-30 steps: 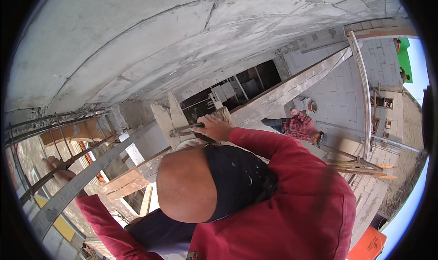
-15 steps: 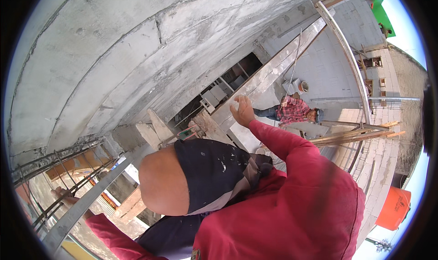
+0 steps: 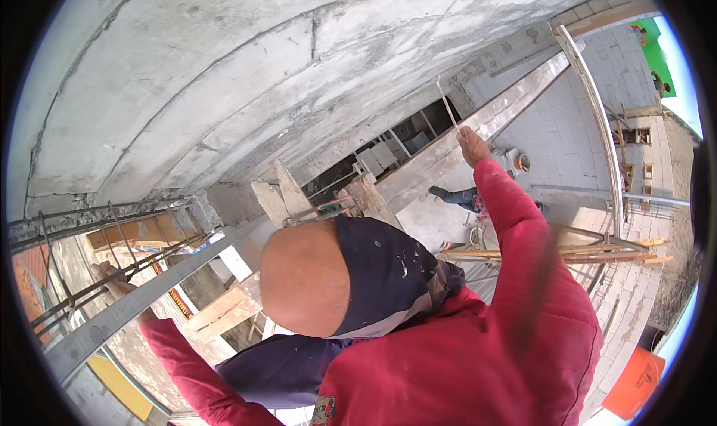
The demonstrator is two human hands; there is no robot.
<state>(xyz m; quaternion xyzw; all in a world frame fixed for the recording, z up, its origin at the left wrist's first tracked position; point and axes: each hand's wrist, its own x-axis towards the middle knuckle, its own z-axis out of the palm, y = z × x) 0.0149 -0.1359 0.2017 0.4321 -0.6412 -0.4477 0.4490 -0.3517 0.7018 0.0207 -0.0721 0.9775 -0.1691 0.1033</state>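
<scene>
My right hand (image 3: 473, 146) is raised at the end of my stretched arm, closed around a thin rod (image 3: 448, 106). The rod's far end bends over in front of the grey block wall (image 3: 246, 75). Low on the left, my left hand (image 3: 113, 279) is at the steel reinforcing bars (image 3: 138, 265), its fingers curled over one of them. A flat grey metal beam (image 3: 142, 303) passes in front of my left wrist. My bent knee (image 3: 302, 276), below dark shorts, is between my arms.
Below my right arm a co-worker's legs (image 3: 457, 197) show; the arm hides most of the body. A long board (image 3: 485, 131) slopes beside the wall. Timber poles (image 3: 553, 254) lie at right, near a bucket (image 3: 522, 162). Rough planks (image 3: 367, 202) stand beyond my knee.
My right hand, formerly empty with spread fingers, has reached up and right and now grips the thin rod that the co-worker was holding up. My left hand stays at the bars.
</scene>
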